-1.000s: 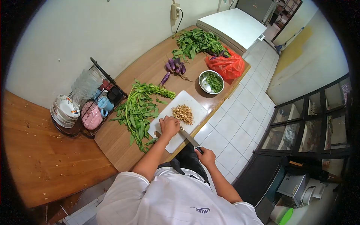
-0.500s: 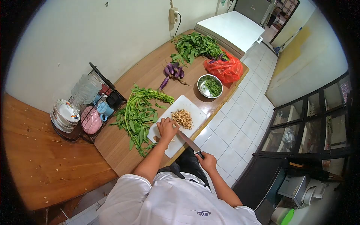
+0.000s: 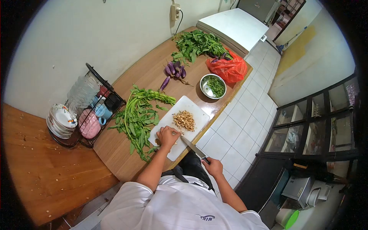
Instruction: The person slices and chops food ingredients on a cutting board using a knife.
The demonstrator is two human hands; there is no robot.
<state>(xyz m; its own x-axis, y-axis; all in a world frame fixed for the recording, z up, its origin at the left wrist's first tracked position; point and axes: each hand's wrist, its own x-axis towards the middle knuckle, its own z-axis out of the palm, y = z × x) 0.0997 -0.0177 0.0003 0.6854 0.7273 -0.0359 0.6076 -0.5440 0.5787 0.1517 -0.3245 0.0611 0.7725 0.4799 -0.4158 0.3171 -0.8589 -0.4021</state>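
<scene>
A white cutting board [image 3: 196,109] lies at the table's front edge with a heap of chopped light-brown pieces [image 3: 184,120] on it. My left hand [image 3: 168,137] is on the near part of the board, its fingers curled together over something too small to name. In my right hand [image 3: 213,166] is the black handle of a long knife [image 3: 193,147]; the blade points to the fingertips of my left hand, its tip by a few small pieces. Leafy green stems [image 3: 138,119] lie left of the board. Beyond it stands a metal bowl [image 3: 203,89] of chopped greens [image 3: 215,86].
Purple eggplants [image 3: 174,70], more leafy greens [image 3: 197,45] and a red plastic bag [image 3: 229,69] lie farther back on the table [image 3: 143,73]. A black dish rack [image 3: 111,89] with glasses, cups and bowls [image 3: 60,119] stands at the left.
The knife blade has shifted slightly against my left hand's fingertips. My left hand's fingers look more drawn together than half a second ago. The whole view has moved a little.
</scene>
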